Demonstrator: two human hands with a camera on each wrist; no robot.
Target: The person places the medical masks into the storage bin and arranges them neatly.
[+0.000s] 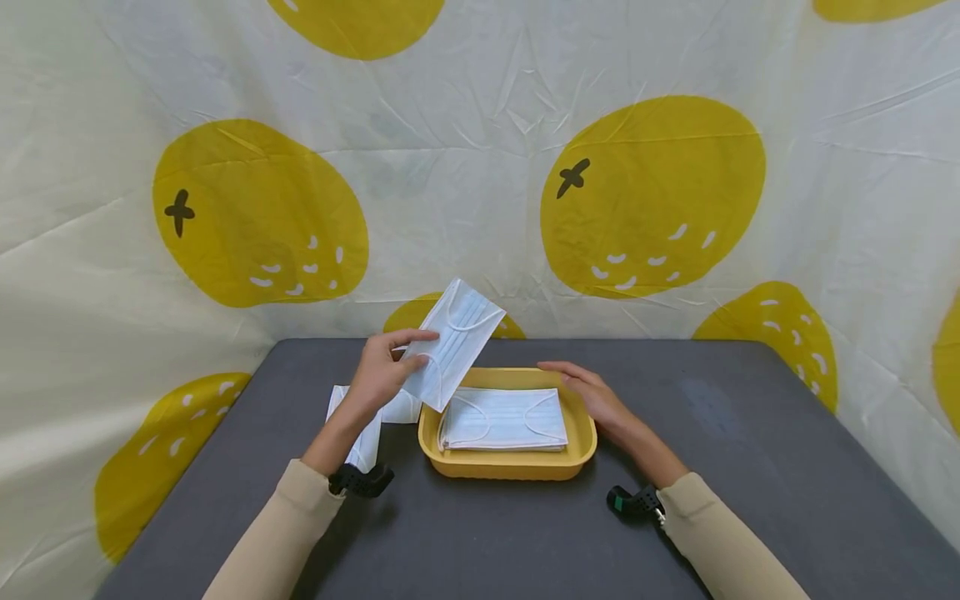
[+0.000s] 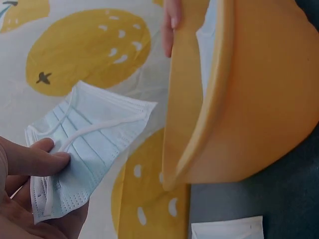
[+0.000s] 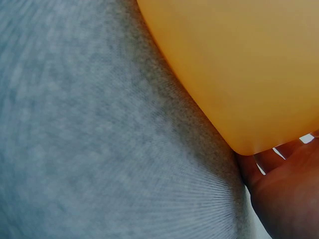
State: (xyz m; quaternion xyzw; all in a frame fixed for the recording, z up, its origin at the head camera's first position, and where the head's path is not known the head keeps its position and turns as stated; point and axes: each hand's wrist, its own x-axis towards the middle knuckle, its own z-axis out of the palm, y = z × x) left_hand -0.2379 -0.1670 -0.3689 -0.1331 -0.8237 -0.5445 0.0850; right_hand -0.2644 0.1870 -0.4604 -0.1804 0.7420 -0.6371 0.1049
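In the head view, my left hand (image 1: 380,367) pinches a pale blue face mask (image 1: 459,337) between thumb and fingers, tilted above the left rim of a yellow tray (image 1: 506,468). White ear loops show on the mask's near face. Inside the tray lies a stack of face masks (image 1: 506,417). My right hand (image 1: 592,396) rests at the tray's back right corner, its fingers extended along the rim. From the right wrist, the fingers (image 3: 271,162) show against the tray's outer wall (image 3: 244,89).
More face masks (image 1: 367,442) lie on the dark grey table (image 1: 480,542) left of the tray, partly behind my left hand and wrist. Behind the table hangs a white cloth (image 1: 465,200) printed with yellow fruit. Each wrist wears a black camera mount (image 1: 362,481).
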